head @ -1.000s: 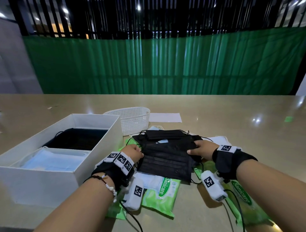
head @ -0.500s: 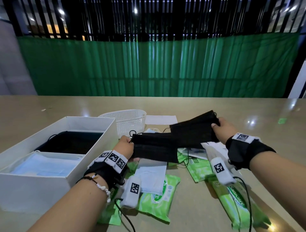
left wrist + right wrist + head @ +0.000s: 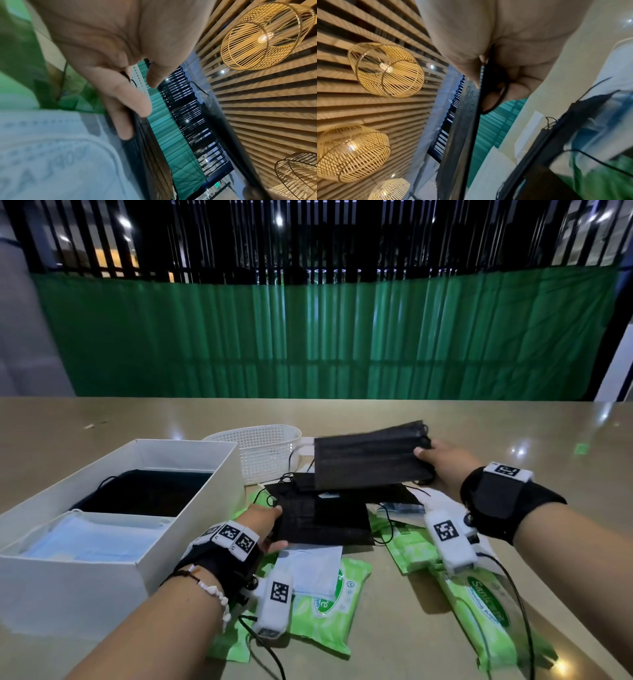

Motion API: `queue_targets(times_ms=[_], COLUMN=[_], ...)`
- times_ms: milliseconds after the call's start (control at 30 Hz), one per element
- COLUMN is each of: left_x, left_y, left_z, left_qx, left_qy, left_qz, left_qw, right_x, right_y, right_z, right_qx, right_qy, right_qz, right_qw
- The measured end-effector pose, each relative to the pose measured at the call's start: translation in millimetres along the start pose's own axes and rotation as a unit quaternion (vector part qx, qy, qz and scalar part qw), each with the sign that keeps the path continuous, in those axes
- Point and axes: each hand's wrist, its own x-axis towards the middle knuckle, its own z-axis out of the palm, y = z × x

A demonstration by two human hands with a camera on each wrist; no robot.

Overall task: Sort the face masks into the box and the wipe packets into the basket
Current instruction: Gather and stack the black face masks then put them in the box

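Observation:
My right hand (image 3: 424, 463) pinches the right end of a stack of black face masks (image 3: 370, 462), held in the air behind the pile; in the right wrist view that stack (image 3: 464, 128) runs edge-on from my fingers (image 3: 518, 88). My left hand (image 3: 275, 529) grips the left edge of a second black mask stack (image 3: 322, 518) lying on the pile, thumb on top, fingers underneath (image 3: 135, 102). The white box (image 3: 68, 587) at left holds black masks (image 3: 147, 491) and blue masks (image 3: 85, 539). The white basket (image 3: 263, 460) stands behind the pile. Green wipe packets (image 3: 325, 607) lie under and around the masks.
Another long wipe packet (image 3: 486, 614) lies at the right front, under my right wrist's cable. A white-wrapped mask (image 3: 315, 570) rests on the near packet. A white sheet lies behind the basket. The tan table (image 3: 513, 440) runs back to a green curtain.
The black mask stack was lifted from the pile and split in two. My left hand has since lowered its part onto the pile; my right hand keeps its part raised.

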Motion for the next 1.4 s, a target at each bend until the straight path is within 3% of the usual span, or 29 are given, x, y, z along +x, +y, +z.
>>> queue_targets(times_ms=[33,167,300,367,433,500,633,833,1033,1133,1267,1400], left_x=[8.6,11.3,7.0,5.8,7.0,8.3,7.2,-13.2,-22.1,-21.0,-18.5,-17.4], left_y=[-0.2,-5.6,-5.2,-6.4,-9.0,-11.5,-4.8,10.4,12.7,10.1,5.8,2.1], left_z=[-2.2,-4.0,-4.7,-3.9,-3.4,-2.2,0.3,16.2,31.9,32.0,28.1,25.6], left_qx=[-0.072,-0.14,-0.138,-0.098,-0.046,-0.001,0.033,-0.091,-0.112,-0.105,-0.104,-0.087], left_qy=[-0.03,-0.043,-0.07,-0.088,-0.082,-0.077,-0.071,-0.134,-0.173,-0.156,-0.133,-0.143], left_qz=[-0.026,-0.036,-0.054,-0.058,-0.038,0.005,0.063,0.1,0.13,0.125,0.092,0.095], left_qw=[0.997,0.989,0.986,0.99,0.995,0.997,0.995,0.982,0.97,0.974,0.981,0.981], right_x=[-2.6,-13.0,-14.8,-9.7,-10.0,-6.8,4.1,2.7,-9.0,-10.2,-12.4,-23.3], right_y=[3.7,15.2,33.2,43.0,48.2,55.2,66.0,60.7,59.5,65.5,63.1,56.9], right_z=[4.7,25.5,43.1,49.7,55.1,56.4,49.9,33.2,23.4,19.7,11.1,18.2], right_qx=[-0.017,-0.024,-0.074,-0.209,-0.377,-0.427,-0.358,-0.254,-0.103,-0.123,-0.236,-0.296], right_qy=[-0.023,-0.063,-0.079,-0.107,-0.12,-0.11,-0.09,-0.088,-0.079,-0.071,-0.024,-0.09], right_qz=[0.014,0.057,0.106,0.113,0.092,0.084,0.091,0.099,0.111,0.095,0.016,-0.063], right_qw=[0.999,0.996,0.988,0.965,0.914,0.893,0.925,0.958,0.985,0.985,0.971,0.949])
